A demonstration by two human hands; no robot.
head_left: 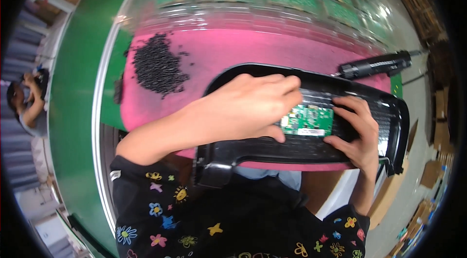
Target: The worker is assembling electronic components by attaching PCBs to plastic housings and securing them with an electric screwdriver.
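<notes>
A green circuit board (311, 118) lies level inside a long black plastic housing (248, 150), whose raised rim curves round it. My left hand (260, 102) reaches across from the left, its fingers bent over the board's left end and its thumb at the lower edge. Part of that end is hidden beneath the hand. At the board's right end, the thumb and fingers of my right hand (357, 129) grip its corners. Whether the board is seated in the housing or held just above its floor, I cannot tell.
A pile of small black screws (158, 65) sits on the pink mat (219, 46). Beyond the housing lies a black electric screwdriver (374, 65). Clear plastic trays (243, 17) of green boards stand at the back. Far left, another person (31, 102) works beyond the green table (80, 112).
</notes>
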